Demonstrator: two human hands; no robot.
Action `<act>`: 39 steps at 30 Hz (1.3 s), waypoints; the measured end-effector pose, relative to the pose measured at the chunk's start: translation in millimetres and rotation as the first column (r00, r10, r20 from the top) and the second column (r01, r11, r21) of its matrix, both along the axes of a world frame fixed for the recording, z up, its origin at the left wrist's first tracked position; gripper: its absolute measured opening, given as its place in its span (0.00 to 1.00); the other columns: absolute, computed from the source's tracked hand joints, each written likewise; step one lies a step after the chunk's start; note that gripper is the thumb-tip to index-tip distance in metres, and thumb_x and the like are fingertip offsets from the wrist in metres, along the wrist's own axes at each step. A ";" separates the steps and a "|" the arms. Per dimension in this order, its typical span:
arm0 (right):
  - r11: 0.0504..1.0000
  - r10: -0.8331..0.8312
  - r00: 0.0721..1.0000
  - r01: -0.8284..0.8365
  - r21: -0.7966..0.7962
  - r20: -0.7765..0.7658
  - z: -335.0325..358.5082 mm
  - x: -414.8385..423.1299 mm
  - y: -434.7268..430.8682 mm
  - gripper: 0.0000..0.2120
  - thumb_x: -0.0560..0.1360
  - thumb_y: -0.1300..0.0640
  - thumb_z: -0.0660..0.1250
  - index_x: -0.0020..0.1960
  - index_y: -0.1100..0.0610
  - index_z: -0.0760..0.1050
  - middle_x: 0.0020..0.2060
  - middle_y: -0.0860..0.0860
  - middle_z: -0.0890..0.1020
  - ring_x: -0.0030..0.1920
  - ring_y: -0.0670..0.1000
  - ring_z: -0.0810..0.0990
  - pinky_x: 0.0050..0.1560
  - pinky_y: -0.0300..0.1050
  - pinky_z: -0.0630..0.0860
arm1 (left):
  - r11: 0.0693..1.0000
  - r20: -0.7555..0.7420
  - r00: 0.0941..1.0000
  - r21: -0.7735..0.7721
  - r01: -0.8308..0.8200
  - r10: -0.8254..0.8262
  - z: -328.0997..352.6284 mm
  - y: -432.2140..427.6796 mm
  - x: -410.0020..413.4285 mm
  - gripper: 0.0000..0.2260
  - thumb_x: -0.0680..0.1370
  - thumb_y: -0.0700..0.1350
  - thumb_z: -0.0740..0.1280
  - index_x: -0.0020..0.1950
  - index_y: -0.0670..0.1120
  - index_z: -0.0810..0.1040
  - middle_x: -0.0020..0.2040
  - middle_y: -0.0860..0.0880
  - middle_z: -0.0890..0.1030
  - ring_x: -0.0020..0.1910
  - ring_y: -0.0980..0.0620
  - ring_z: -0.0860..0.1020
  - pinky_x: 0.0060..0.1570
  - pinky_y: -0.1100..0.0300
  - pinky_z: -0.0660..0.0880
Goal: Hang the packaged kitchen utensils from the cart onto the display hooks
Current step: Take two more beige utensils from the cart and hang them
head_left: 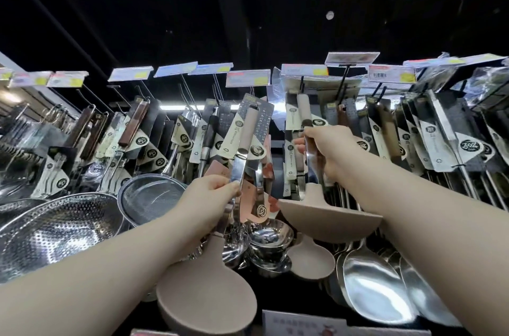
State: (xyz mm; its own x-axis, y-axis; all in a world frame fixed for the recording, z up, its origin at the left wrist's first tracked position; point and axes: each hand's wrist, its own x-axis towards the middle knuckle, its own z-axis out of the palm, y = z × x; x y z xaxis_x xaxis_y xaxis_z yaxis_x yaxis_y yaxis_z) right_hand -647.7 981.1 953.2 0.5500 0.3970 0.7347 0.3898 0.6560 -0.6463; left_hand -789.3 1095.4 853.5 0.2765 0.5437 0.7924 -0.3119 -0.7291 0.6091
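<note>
My left hand (212,198) grips the steel shaft of a packaged ladle (206,300) with a beige silicone bowl and a beige handle on a grey card (249,126), held up in front of the display. My right hand (327,151) grips the shaft of a packaged beige silicone turner (330,222), whose beige handle (303,110) reaches up to the display hooks (344,79). Both utensils are upright, handles toward the hooks. The cart is out of view.
Rows of hooks with price tags (248,78) hold many carded utensils. Steel strainers and colanders (55,228) hang at the left, steel ladles (270,236) in the middle, steel spatulas (377,286) at the lower right.
</note>
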 end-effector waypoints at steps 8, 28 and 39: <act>0.992 -0.105 0.994 0.107 -0.066 0.035 0.3 22.8 23.9 0.11 0.76 0.66 0.59 0.57 0.69 0.73 0.32 0.56 0.79 0.28 0.50 0.76 0.27 0.39 0.74 | 0.998 0.007 0.999 0.040 -0.040 0.040 -2.3 6.6 10.3 0.10 0.78 0.44 0.62 0.40 0.43 0.78 0.27 0.49 0.70 0.17 0.59 0.68 0.20 0.67 0.65; 0.947 -0.256 0.964 0.264 -0.183 0.067 -19.2 113.1 106.0 0.17 0.79 0.56 0.60 0.33 0.60 0.71 0.28 0.55 0.77 0.18 0.48 0.77 0.21 0.35 0.73 | 0.994 0.022 0.997 0.078 -0.080 0.078 5.5 10.1 22.8 0.10 0.78 0.48 0.62 0.41 0.47 0.80 0.39 0.48 0.79 0.38 0.50 0.76 0.41 0.57 0.74; 0.843 -0.503 0.773 0.538 0.022 0.387 -31.5 55.8 53.1 0.20 0.77 0.45 0.60 0.60 0.59 0.73 0.53 0.54 0.77 0.52 0.55 0.77 0.51 0.49 0.72 | 0.994 0.047 0.999 0.107 0.015 -0.020 9.4 -2.2 41.4 0.12 0.78 0.47 0.62 0.36 0.48 0.78 0.29 0.53 0.75 0.31 0.53 0.74 0.37 0.59 0.72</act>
State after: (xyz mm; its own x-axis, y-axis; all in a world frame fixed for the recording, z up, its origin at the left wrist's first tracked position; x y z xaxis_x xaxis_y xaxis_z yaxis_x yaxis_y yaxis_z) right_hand -591.9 1034.2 921.8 0.3912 0.1982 0.8987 0.8717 0.2334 -0.4309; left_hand -747.9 1093.2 862.8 0.2459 0.4508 0.8581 -0.3521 -0.7832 0.5124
